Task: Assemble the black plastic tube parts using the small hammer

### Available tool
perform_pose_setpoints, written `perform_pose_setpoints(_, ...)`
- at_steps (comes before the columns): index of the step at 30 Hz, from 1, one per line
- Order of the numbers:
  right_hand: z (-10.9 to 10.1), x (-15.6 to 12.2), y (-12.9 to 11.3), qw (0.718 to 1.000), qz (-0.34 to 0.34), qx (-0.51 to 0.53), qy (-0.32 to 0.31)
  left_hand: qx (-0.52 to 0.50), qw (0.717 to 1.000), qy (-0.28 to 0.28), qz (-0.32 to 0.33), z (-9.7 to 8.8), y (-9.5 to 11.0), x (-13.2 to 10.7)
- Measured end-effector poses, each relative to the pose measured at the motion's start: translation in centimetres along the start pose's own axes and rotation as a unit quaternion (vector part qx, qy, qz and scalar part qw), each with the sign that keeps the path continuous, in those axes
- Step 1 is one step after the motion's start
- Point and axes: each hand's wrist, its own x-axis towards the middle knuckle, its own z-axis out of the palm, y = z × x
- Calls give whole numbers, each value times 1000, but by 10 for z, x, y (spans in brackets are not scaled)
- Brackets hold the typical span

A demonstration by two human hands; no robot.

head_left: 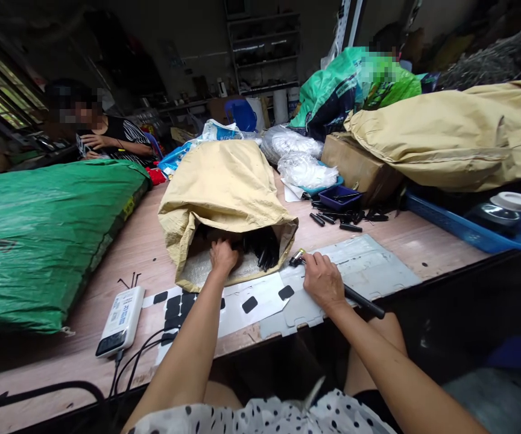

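Holds the left hand inside the open mouth of the tan sack, near a heap of slim black pieces toward the right side of the opening, with bent fingers partly lost in the dim interior; cannot tell whether grasping anything there or released. Grasps with the right hand, fingers curled tight, a black rod with a shiny metal head, angled across the grey sheet, head near the right corner of the sack's mouth and opposite end out by the front edge of the wooden table. Has below the sack's mouth a white paper strip with dark rounded patches, and to the left of that a white device with black cables. Lies with a bulky green sack on the left; beyond the grey sheet, with loose black handles just beside a small purple tray and a cardboard box. Shows at the far right a blue tray, and across the table at left a co-worker's hand near a striped sleeve.
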Motion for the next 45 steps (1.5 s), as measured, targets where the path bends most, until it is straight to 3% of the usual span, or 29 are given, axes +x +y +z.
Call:
perform_pose_setpoints(4,1,0,0,1000,0,3,2,52,998,5,-24,-5,-15,-15)
perform_pose_setpoints(7,2,0,0,1000,3,0,3,59,995,61,-54,-17,-20,-44)
perform_pose_setpoints(9,2,-1,1,1000,2,-3,2,-10,997,77,-5,-19,-18,-70)
perform_pose_setpoints(13,2,-1,1,1000,-1,-4,2,-168,970,-59,163,-5,-6,-120)
perform_pose_setpoints(16,2,-1,1,1000,-2,-5,6,-198,961,-87,175,11,-2,-139)
perform_pose_setpoints(21,0,-1,4,1000,-1,21,9,-222,959,-66,162,18,-5,-139)
perform_pose_setpoints(25,-10,-8,0,994,11,105,35,-231,958,-73,152,17,-5,-138)
perform_pose_setpoints(28,-19,-18,-17,971,1,231,55,-232,959,-77,141,18,-3,-137)
perform_pose_setpoints(33,-31,-28,-50,929,-62,365,-11,-235,962,-80,118,19,0,-135)
perform_pose_setpoints(40,-43,-31,-71,934,-110,340,-2,-222,966,-71,113,21,2,-134)
perform_pose_setpoints(45,-42,-36,-71,953,-115,276,-45,-222,967,-56,107,22,3,-136)
